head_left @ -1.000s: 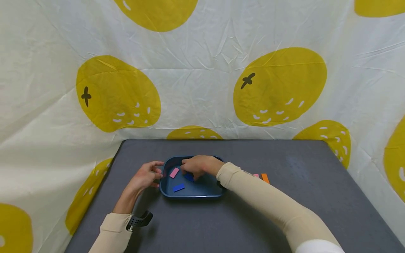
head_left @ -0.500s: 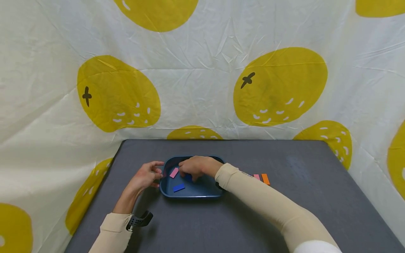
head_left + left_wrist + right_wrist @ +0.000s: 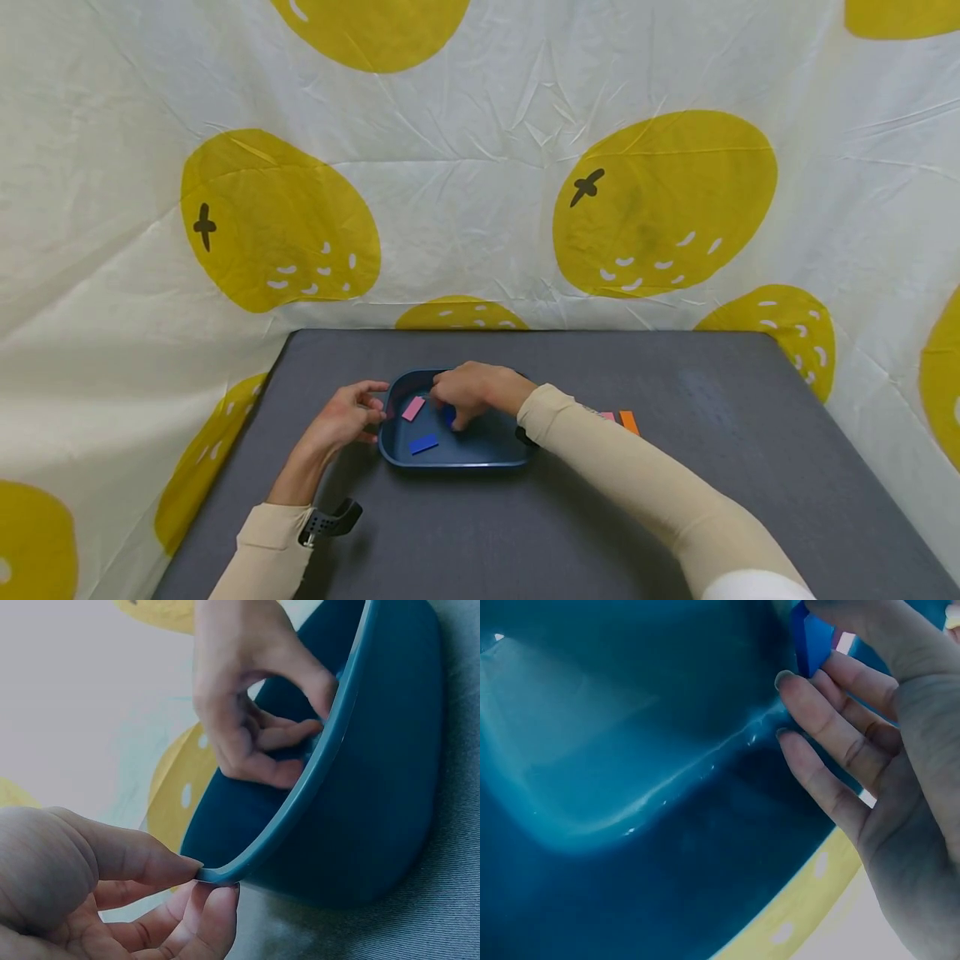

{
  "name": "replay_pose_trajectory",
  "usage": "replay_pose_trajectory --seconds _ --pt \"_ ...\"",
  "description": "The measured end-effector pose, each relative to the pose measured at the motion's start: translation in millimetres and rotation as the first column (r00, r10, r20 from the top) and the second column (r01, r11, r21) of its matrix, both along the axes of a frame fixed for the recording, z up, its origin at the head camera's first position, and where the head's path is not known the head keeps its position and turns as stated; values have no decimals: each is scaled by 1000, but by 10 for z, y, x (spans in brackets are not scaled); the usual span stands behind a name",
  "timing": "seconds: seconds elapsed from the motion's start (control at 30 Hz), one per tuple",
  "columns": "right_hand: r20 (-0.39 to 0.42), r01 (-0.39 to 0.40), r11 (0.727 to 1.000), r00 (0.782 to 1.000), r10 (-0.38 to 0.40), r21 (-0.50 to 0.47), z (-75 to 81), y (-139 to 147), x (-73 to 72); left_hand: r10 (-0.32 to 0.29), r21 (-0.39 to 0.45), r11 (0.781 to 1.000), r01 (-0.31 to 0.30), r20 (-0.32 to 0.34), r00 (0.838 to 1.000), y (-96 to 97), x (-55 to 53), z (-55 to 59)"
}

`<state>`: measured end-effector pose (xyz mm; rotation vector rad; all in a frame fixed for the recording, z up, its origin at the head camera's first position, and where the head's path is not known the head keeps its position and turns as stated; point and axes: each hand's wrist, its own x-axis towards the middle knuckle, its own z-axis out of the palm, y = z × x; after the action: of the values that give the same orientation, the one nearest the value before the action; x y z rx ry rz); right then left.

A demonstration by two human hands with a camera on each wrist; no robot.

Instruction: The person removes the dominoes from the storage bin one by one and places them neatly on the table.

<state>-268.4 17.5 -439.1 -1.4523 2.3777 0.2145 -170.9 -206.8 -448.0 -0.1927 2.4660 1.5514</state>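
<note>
A dark blue oblong tray (image 3: 465,467) sits on the table. My left hand (image 3: 347,417) is at its left end, and the left wrist view shows thumb and fingers pinching the rim (image 3: 300,791). Inside the tray, my right hand (image 3: 480,393) reaches down from above. Its thumb and index finger hold a flat blue block (image 3: 815,641), partly hidden by the hand in the head view; the other fingers spread beside it. Left of that hand a pink block (image 3: 413,408) lies on the tray floor, with a second blue block (image 3: 423,444) nearer the front.
Right of the tray, an orange block (image 3: 628,422) and a pink block (image 3: 607,416) lie on the dark grey table (image 3: 420,533), partly covered by the right sleeve (image 3: 622,450). A white curtain (image 3: 465,225) with yellow fruit shapes hangs behind the table.
My right hand shifts slightly left, then back right and a little upward, staying over the blue block. The left hand and tray keep their places.
</note>
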Motion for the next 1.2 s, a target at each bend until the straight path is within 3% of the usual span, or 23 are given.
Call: replay_pose_trajectory --seconds 0.57,0.9,1.2 --pt "9 3 994 1000 -2 -112 155 335 -73 -7 -6 1000 7 5 1000 5 10 12" --pt "171 35 967 985 10 -253 216 554 -97 -7 8 1000 7 -7 1000 6 10 10" --pt "233 47 927 971 44 -371 316 749 -107 -2 0 1000 2 1 1000 14 3 14"
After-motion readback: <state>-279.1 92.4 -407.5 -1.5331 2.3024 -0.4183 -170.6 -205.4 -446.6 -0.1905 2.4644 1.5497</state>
